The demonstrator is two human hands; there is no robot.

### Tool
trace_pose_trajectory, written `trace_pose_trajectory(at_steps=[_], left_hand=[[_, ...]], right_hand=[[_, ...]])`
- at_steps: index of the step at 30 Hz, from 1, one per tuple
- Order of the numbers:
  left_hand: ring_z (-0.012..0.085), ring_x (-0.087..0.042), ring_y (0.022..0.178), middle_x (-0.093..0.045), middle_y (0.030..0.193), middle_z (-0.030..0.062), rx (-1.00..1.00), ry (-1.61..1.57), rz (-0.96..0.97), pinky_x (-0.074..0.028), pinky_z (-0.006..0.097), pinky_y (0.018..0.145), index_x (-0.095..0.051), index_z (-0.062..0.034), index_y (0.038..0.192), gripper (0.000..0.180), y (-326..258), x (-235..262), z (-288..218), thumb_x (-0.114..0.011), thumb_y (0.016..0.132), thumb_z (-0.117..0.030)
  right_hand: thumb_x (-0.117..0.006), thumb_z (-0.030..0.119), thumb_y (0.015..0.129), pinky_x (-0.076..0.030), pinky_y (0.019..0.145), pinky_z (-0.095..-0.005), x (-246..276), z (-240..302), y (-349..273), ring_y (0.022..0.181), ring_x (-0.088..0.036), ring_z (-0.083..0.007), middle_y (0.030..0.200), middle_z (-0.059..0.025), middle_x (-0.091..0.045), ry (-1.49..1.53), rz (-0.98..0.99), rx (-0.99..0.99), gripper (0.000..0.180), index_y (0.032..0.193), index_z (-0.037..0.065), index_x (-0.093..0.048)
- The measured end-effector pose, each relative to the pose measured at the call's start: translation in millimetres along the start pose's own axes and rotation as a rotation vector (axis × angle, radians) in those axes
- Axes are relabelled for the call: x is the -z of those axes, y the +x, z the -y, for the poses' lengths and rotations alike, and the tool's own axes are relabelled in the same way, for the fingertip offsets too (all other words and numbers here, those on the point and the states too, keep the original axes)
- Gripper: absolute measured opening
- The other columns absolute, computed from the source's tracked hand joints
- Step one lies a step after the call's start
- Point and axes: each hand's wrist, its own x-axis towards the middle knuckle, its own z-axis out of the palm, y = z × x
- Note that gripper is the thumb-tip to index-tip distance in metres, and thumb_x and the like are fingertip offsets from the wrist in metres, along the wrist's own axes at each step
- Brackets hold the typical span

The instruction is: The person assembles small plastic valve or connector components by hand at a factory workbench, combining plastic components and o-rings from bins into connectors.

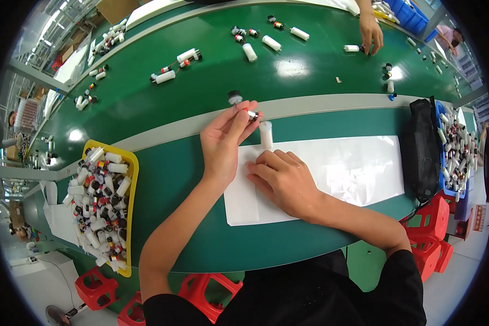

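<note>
Small part (pixel 252 114), red, white and black, sits pinched in my left grip (pixel 223 142), raised near a grey ledge (pixel 315 107). Nearest to me, below the edge of the counter (pixel 201 242), I see red stools (pixel 193 288). On the counter lies a white sheet (pixel 358 168), and my right grip (pixel 288 182) is over it with fingers curled; I can't tell whether they have hold of anything. To my left, a yellow bin (pixel 134 179) is heaped with white, black and red pieces; to my right lies a black pouch (pixel 421 146). Just past my right fingers is a white tube (pixel 266 135); touching or not, I can't make out. My left grip is closed, thumb against fingers, and a dark-topped grey piece (pixel 234 98) shows by its fingertips. Beyond the ledge, a far counter (pixel 315 87) carries scattered tubes (pixel 271 43). Over there a co-worker's hand (pixel 371 33) reaches down beside another tube (pixel 351 48), near a blue bin (pixel 405 16).
</note>
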Motion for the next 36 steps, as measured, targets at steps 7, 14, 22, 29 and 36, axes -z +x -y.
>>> trace_pose_trajectory(at_steps=[7,14,22,29,36], left_hand=[[0.0279,-0.066,0.110,-0.063,0.124,0.0194,0.045,0.065,0.103,-0.054,0.034,0.098,-0.063,0.0019,0.122,0.029,5,11,-3,-0.059,0.098,-0.015],[0.0289,-0.066,0.110,-0.063,0.125,0.0208,0.055,0.011,0.118,-0.053,0.036,0.100,-0.063,0.0013,0.123,0.030,5,19,-3,-0.059,0.098,-0.015],[0.0291,-0.065,0.111,-0.063,0.125,0.0211,0.068,0.054,0.134,-0.053,0.036,0.099,-0.063,0.0008,0.124,0.030,4,21,-7,-0.059,0.099,-0.015],[0.0260,-0.066,0.109,-0.065,0.122,0.0186,0.106,0.074,0.142,-0.054,0.035,0.098,-0.063,0.0019,0.124,0.031,3,26,-11,-0.060,0.098,-0.016],[0.0191,-0.068,0.099,-0.068,0.115,0.0163,0.068,-0.011,0.206,-0.057,0.031,0.090,-0.065,0.0018,0.120,0.030,5,31,-11,-0.066,0.094,-0.014]], right_hand=[[-0.072,0.009,0.082,-0.045,0.072,-0.0380,-5,7,6,0.076,-0.061,-0.0247,0.087,-0.0056,-0.061,0.142,0.044,-0.194,0.013,0.091,0.006,-0.063],[-0.070,0.006,0.083,-0.044,0.067,-0.0366,-15,15,4,0.077,-0.061,-0.0256,0.091,-0.0056,-0.060,-0.011,-0.082,-0.116,0.013,0.090,0.006,-0.059],[-0.069,0.006,0.084,-0.047,0.068,-0.0362,-15,14,10,0.080,-0.062,-0.0273,0.094,-0.0075,-0.061,0.049,0.061,-0.149,0.013,0.091,0.005,-0.058],[-0.068,-0.008,0.083,-0.053,0.074,-0.0319,13,17,19,0.081,-0.066,-0.0220,0.096,-0.0100,-0.066,0.526,-0.077,-0.146,0.019,0.097,0.001,-0.059],[-0.067,-0.004,0.086,-0.053,0.074,-0.0300,60,-24,64,0.079,-0.065,-0.0184,0.091,-0.0089,-0.067,0.351,-0.013,-0.114,0.010,0.095,-0.001,-0.065]])
